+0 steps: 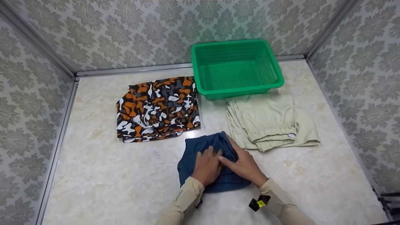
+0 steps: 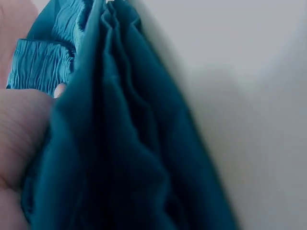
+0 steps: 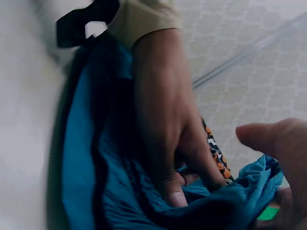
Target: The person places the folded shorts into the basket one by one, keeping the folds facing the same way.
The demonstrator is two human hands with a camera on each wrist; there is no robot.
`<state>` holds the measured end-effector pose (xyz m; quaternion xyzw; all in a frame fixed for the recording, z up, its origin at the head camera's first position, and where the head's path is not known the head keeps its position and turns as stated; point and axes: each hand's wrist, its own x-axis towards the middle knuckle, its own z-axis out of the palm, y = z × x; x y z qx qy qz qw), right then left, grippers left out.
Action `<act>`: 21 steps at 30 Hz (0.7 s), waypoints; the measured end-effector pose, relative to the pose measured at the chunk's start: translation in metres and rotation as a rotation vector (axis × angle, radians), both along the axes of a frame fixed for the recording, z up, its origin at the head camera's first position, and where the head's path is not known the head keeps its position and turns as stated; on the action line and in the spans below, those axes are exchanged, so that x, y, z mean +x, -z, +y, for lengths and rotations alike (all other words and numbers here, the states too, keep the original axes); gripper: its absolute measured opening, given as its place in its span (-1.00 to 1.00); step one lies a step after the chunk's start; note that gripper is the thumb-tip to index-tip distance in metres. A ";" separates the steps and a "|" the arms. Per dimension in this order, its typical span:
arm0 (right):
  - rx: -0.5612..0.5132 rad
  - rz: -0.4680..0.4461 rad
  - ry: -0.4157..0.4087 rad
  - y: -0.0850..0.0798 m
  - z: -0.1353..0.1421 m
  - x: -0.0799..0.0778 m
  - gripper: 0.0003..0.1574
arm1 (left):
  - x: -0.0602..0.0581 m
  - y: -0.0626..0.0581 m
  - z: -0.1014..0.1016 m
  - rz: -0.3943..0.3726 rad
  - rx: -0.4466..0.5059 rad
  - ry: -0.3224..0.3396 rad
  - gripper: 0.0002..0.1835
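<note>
Head view: all the action is near the front of the pale tabletop (image 1: 125,184), where the left hand (image 1: 207,167) and the right hand (image 1: 247,164) are both on the blue garment (image 1: 190,157)!
Left hand: down on top of the cloth, fingers spread and bent, tips sunk among the folds; whether they pinch any fabric, I cannot tell.
Right hand: over on the garment's right edge, and it's a grasp, fingers curled round the bunched cloth; the thumb sticks out towards the left hand, and from the right wrist it shows well clear of the fabric.
Blue garment: a rumpled, compact bundle between the two other pieces of clothing, and nearer the person; up close from the left wrist, a gathered waistband (image 2: 41,64) shows beside long, layered folds.
Patterned garment (image 1: 159,109): orange, white, grey and black blotches, laid out folded to the left, its far right corner right by the basket.
Beige garment (image 1: 265,114): folded on the right, elastic waist towards the person, a small white tag (image 1: 292,135) peeking out, and the right hand close to its edge.
Green basket (image 1: 240,89): perforated sides, sitting upright at the back against the wallpapered wall (image 1: 172,34).
Sleeves (image 1: 187,193): beige on both arms, with a black strap and a yellow patch (image 1: 260,203) at the right wrist.
</note>
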<state>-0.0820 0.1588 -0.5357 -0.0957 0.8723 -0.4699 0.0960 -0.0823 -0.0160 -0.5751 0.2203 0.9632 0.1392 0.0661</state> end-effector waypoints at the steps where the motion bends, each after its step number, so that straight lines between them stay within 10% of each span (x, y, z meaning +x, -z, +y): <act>1: 0.017 0.037 0.008 0.003 0.001 -0.003 -0.02 | 0.000 -0.001 0.000 0.014 0.024 -0.002 -0.38; 7: -0.176 -0.003 0.089 0.009 0.014 -0.018 -0.16 | 0.004 -0.009 -0.019 0.120 0.297 -0.101 -0.25; 12: -0.208 -0.053 0.109 0.001 0.024 -0.025 -0.18 | 0.011 -0.011 -0.050 0.186 0.416 -0.418 -0.28; 16: -0.207 -0.083 0.094 -0.004 0.030 -0.028 -0.20 | 0.016 -0.012 -0.061 0.018 0.514 -0.611 -0.23; 21: -0.206 -0.003 0.046 -0.007 0.032 -0.028 -0.22 | 0.011 -0.018 -0.061 -0.293 0.688 -0.690 -0.02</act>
